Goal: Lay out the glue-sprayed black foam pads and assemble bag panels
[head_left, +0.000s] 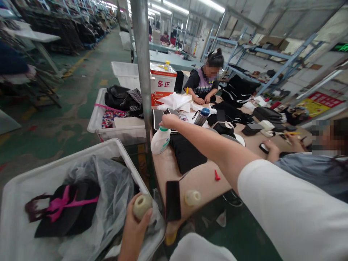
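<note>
My left hand (136, 214), low over the white bin, is wrapped round a rounded, pale olive container (142, 207) with a round hole in its top. My right arm reaches across the table, and its hand (169, 122) grips the green top of a white plastic bottle (160, 142). That bottle tilts at the table's left edge, beside folded black cloth (189, 154). Closer to me lie a dark phone (173, 200), a small translucent pot (192, 197) and a red pointed cap (216, 175).
A bin (119, 145) holds plastic film and a black hat with a pink ribbon (61, 203). A metal post (143, 65) rises at the table's left edge. A blue-lidded flask (202, 116) stands farther back. Two co-workers sit at the table, across and to the right.
</note>
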Demonstrator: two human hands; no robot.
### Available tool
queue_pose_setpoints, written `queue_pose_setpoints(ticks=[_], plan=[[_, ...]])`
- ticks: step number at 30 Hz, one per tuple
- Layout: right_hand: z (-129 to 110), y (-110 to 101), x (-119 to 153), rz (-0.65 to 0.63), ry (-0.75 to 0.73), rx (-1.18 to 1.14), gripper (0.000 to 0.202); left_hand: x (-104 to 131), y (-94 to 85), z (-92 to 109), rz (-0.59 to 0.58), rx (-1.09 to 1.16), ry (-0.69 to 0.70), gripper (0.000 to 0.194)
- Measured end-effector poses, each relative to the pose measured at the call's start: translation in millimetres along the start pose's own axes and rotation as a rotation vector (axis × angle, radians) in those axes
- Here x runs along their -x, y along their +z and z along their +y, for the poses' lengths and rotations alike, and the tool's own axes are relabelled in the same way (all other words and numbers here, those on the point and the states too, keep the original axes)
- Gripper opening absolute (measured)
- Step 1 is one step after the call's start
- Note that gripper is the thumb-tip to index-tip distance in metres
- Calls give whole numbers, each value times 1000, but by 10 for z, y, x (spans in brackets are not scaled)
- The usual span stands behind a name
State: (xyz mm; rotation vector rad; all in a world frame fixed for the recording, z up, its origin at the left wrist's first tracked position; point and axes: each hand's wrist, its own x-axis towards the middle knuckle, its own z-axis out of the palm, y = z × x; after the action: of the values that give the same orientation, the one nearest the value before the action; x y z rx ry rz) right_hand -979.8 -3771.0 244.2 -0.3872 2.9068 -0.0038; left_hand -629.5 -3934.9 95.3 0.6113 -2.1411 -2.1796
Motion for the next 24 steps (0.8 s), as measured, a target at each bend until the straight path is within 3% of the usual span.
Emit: queue_pose_setpoints(ticks=[3, 6, 8, 10, 14, 18, 21, 24], plan=[[2, 34, -16, 21, 12, 5, 43, -485, 591, 9, -167, -75, 65, 70], [15, 59, -36, 48, 13, 15, 47, -1002, 1132, -97, -207, -130, 169, 68], [33, 72, -49, 58, 5, 19, 47, -1252, 1385, -252, -187, -171, 201, 68], [57, 80, -58, 62, -5, 20, 48, -1398, 1526, -451, -181, -227, 226, 67], [107, 82, -67, 60, -26, 2, 50, -1472, 1562, -805, -221, -362, 328, 68], [141, 79, -74, 60, -41, -25, 51, -1501, 1493, -968, -312, -483, 368, 69], [159, 85, -88, 67, -50, -40, 52, -1565, 1372, -964, -405, -571, 379, 75], [171, 97, -107, 78, -53, -52, 54, -1719, 1142, -766, -488, -643, 380, 65]])
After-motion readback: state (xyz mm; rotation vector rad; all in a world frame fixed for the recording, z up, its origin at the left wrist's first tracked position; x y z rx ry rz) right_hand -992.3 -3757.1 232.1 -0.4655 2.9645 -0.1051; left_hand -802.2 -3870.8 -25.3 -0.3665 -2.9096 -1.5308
